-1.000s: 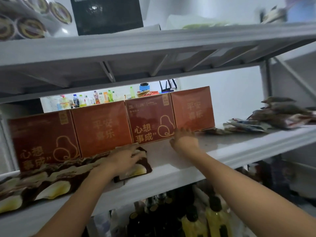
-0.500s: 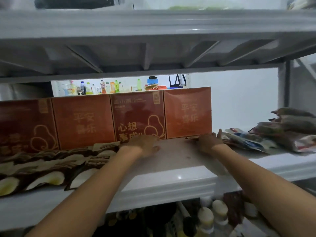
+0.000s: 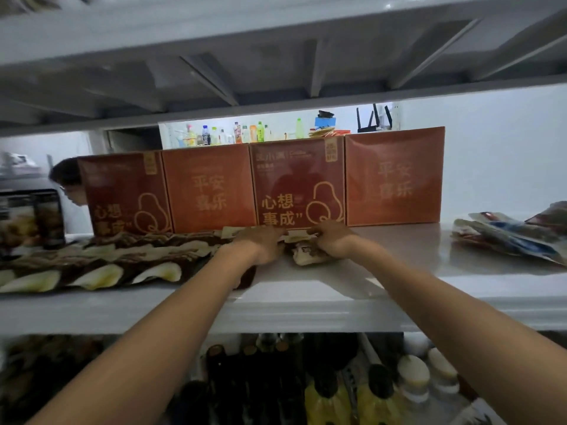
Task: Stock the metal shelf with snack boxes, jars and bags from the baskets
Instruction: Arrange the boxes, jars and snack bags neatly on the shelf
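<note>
Several red snack boxes (image 3: 299, 184) stand in a row at the back of the white metal shelf (image 3: 337, 311). A row of brown snack bags (image 3: 101, 265) with pale chip pictures lies in front of them on the left. My left hand (image 3: 260, 245) and my right hand (image 3: 333, 240) both grip one small brown-and-cream snack bag (image 3: 302, 256) lying on the shelf in front of the third box. The bag is partly hidden under my fingers.
A loose pile of colourful bags (image 3: 509, 237) lies at the shelf's right end. Dark jars (image 3: 33, 220) stand at the far left. Bottles (image 3: 377, 391) fill the shelf below. Another person's head (image 3: 69, 185) shows behind the leftmost box. The upper shelf hangs low overhead.
My hands came together in front of the third box and closed on a small snack bag. The right hand moved left from beside the colourful bags. The camera dropped lower.
</note>
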